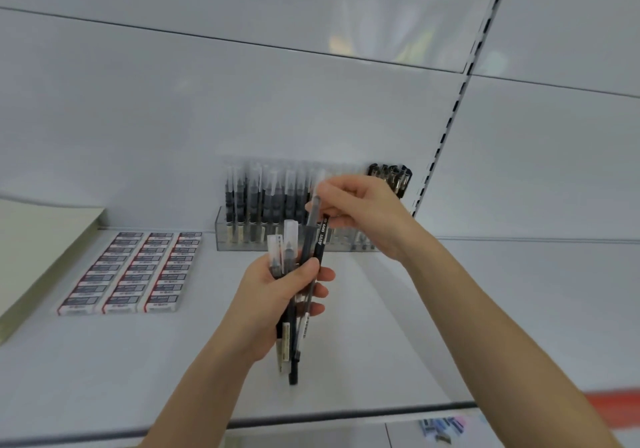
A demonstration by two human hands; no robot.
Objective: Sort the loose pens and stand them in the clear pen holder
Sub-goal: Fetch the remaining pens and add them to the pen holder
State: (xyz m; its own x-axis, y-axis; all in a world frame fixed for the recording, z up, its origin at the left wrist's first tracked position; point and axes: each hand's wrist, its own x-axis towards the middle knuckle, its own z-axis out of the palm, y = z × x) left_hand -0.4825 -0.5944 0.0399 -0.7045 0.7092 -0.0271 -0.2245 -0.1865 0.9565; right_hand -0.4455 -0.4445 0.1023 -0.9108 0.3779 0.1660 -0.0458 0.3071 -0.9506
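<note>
Gripping what, your left grip (273,295)?
— Holding loose pens (292,357) bunched upright, frame center, so you can sort.
— Right grip (360,212)?
— Pinching one grey pen (314,217) by its top, for the clear pen holder (239,240) just behind.

Your bunch of pens (287,255) is mostly black and dark grey with frosted white caps, and one black barrel carries white lettering. The single pen (314,212) you pinch is grey with a pale translucent cap. The pen holder (221,236) is clear and filled with dark pens under whitish caps, with glossy black pens (389,174) at its right end. The erasers (135,271) are white with dark and red bands. The shelf (450,309) is white, and the pad (41,250) is cream.
</note>
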